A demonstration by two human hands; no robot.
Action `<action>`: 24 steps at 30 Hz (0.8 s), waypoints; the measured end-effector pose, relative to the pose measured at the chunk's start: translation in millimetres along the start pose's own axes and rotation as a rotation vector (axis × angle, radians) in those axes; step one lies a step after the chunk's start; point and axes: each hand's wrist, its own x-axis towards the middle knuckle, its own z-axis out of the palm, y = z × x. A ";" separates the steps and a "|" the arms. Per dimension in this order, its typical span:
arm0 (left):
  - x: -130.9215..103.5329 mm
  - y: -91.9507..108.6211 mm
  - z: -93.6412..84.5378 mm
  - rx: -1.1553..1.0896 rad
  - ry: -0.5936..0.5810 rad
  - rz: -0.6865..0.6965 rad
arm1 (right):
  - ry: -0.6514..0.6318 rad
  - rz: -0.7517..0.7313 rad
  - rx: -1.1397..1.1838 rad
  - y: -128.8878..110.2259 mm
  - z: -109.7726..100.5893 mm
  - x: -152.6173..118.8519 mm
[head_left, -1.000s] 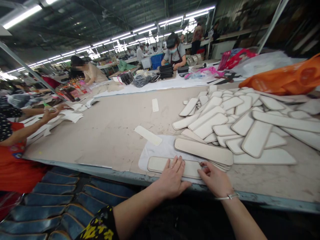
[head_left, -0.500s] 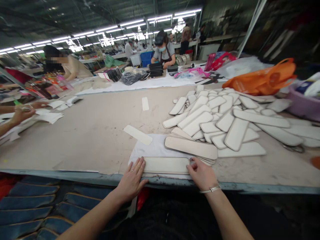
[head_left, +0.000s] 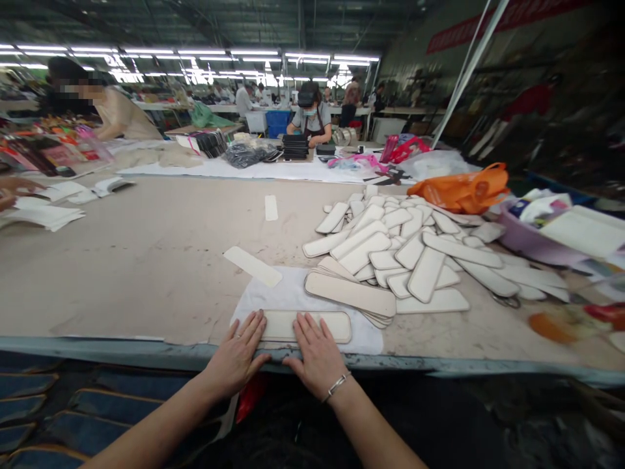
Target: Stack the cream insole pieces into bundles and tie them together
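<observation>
A long cream panel (head_left: pixel 280 326) with rounded corners and a dark edge lies flat near the table's front edge, on a white cloth (head_left: pixel 364 335). My left hand (head_left: pixel 239 348) rests on the panel's left end, fingers stretched out. Flat on its middle lies my right hand (head_left: pixel 317 355), also with straight fingers, a bracelet at the wrist. Just beyond, a fanned stack of similar panels (head_left: pixel 351 293) sits partly on the cloth. A pale strip (head_left: pixel 252 266) lies at the cloth's upper left corner.
A large heap of cream panels (head_left: pixel 366 251) spreads to the right. Behind it are an orange bag (head_left: pixel 461 189) and a purple basin (head_left: pixel 537 238). A smaller strip (head_left: pixel 271 208) lies mid-table. A co-worker's hand (head_left: pixel 17 189) is at left near white pieces (head_left: pixel 46 215); another person (head_left: pixel 310 117) works opposite.
My right hand has left the panel's right end and moved left, now flat on its middle. My left hand stays on the left end. The view has turned right and levelled.
</observation>
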 end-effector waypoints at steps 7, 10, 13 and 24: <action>-0.4 0.1 -3.9 -0.037 -0.019 -0.011 | -0.023 0.304 -0.124 48.9 -8.8 -27.4; 4.0 -0.3 -11.0 -0.079 -0.067 -0.040 | 0.048 0.370 -0.140 59.0 -10.5 -35.8; 11.7 -2.8 -18.9 -0.157 -0.079 -0.078 | 0.138 0.398 -0.114 59.7 -11.7 -35.6; 6.1 -9.3 -6.4 -0.308 0.142 -0.145 | 0.138 0.437 0.342 65.2 -46.5 -35.4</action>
